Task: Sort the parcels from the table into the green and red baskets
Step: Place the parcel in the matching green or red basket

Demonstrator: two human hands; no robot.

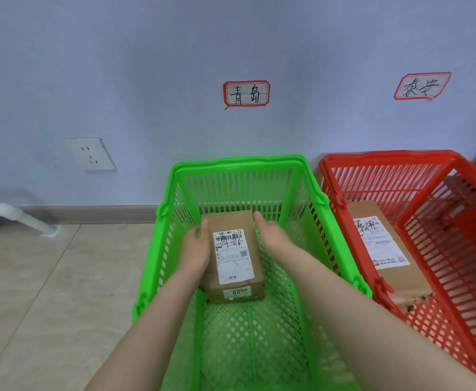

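Note:
A brown cardboard parcel [232, 221] with a white shipping label lies lengthwise inside the green basket [239, 165], low over its mesh floor. My left hand [196, 249] grips its left side with the thumb on the top edge. My right hand [273, 235] holds the right side, fingers reaching to the far corner. Both forearms reach down into the basket. A second labelled cardboard parcel [383, 249] lies in the red basket [386, 158] to the right.
Both baskets stand side by side on a tiled floor against a pale wall. A handwritten sign [246, 93] hangs above the green basket, another sign [421, 86] above the red. A wall socket [90, 155] and a white pipe [19, 217] are at left.

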